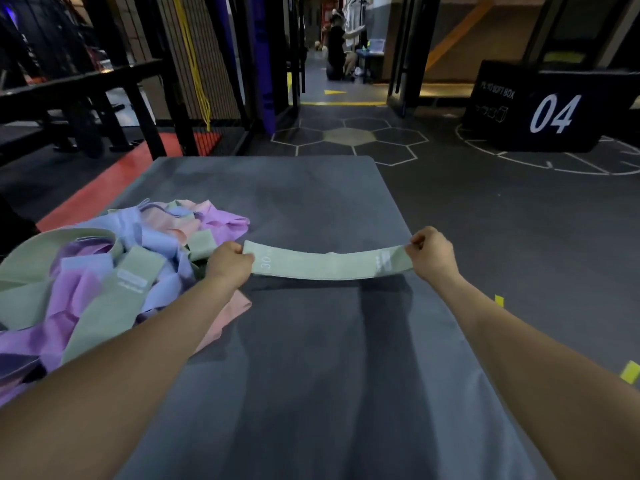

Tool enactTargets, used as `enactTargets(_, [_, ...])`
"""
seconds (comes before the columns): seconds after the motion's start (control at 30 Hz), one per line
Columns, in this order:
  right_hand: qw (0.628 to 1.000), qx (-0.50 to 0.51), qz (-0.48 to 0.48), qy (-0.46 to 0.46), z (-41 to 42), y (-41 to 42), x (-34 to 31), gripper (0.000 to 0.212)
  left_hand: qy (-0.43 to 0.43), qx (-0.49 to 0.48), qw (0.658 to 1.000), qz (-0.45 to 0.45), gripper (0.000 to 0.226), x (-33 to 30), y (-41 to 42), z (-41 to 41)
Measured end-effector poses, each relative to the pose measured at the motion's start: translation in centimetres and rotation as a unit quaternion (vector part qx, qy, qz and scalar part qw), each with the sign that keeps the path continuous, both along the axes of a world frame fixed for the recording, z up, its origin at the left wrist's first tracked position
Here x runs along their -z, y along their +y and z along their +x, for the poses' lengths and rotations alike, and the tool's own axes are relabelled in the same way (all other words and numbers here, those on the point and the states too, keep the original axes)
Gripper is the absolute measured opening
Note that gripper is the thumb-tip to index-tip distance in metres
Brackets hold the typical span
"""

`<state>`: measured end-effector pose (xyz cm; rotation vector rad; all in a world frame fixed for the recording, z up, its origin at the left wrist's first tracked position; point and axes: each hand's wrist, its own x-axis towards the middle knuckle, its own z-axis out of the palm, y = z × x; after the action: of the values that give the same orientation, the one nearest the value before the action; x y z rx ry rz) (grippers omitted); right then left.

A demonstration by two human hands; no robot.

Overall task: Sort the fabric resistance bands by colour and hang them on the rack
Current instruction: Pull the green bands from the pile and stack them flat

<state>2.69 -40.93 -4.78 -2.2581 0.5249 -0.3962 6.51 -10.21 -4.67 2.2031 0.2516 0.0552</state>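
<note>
I've got the green band (329,265) stretched flat above the grey surface (311,358) — left hand (230,263) pinching one end, right hand (431,252) the other (fingers curled tight). The mixed pile (114,268) sits just left.

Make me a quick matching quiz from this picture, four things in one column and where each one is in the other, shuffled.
Things:
1. green band
2. pile of bands
3. black box marked 04
4. yellow tape

Places:
A. on the floor, far right
B. stretched between left hand and right hand
C. on the floor right of the mat
D. on the mat's left side

Pairs: 1-B, 2-D, 3-A, 4-C
</note>
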Motion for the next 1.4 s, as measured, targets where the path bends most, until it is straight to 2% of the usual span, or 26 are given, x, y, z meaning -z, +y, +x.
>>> enactTargets(0.1, [1.0, 0.005, -0.002, -0.01, 2.2, -0.6, 1.2, 0.016, 0.004, -0.004, 0.999, 0.049, 0.01, 0.9, -0.5, 1.8])
enactTargets(0.17, [1.0, 0.006, -0.003, -0.012, 3.3, -0.9, 2.0, 0.015, 0.008, 0.001, 0.996, 0.084, 0.014, 1.6, -0.6, 2.9])
enactTargets(0.3, [1.0, 0.0, -0.027, 0.0, 4.4, -1.0, 3.7, 0.012, 0.014, 0.018, 0.993, 0.115, 0.018, 3.3, -0.4, 4.0])
enactTargets(0.43, [0.999, -0.01, -0.033, -0.001, 4.2, -1.0, 4.1, 0.013, 0.016, 0.033, 0.989, 0.143, 0.013, 3.9, 0.0, 4.2])
enactTargets(0.6, [0.999, -0.016, -0.019, 0.026, 4.1, -1.4, 3.2, 0.019, 0.013, 0.046, 0.986, 0.16, 0.022, 3.8, 0.1, 4.5])
enactTargets(0.87, [0.999, 0.028, 0.003, 0.032, 3.9, -1.7, 3.4, 0.009, -0.008, 0.027, 0.992, 0.123, 0.02, 3.8, 0.1, 4.7])
enactTargets(1.17, [0.999, 0.021, 0.013, 0.031, 3.5, -1.5, 4.0, 0.007, 0.004, 0.011, 0.99, 0.143, 0.01, 4.5, 0.5, 5.0])
enactTargets(1.23, [0.999, 0.015, -0.023, 0.036, 3.5, -1.3, 4.1, 0.008, 0.006, 0.016, 0.989, 0.15, 0.009, 4.6, 0.7, 4.9])
enactTargets(1.3, [0.991, 0.0, -0.127, 0.04, 3.3, -1.0, 4.1, 0.016, -0.019, 0.024, 0.989, 0.144, 0.018, 4.7, 0.8, 4.8])
enactTargets(1.4, [0.96, -0.073, -0.269, 0.0, 3.3, 0.4, 3.8, 0.027, -0.123, 0.067, 0.975, 0.175, 0.018, 4.6, 0.7, 4.2])
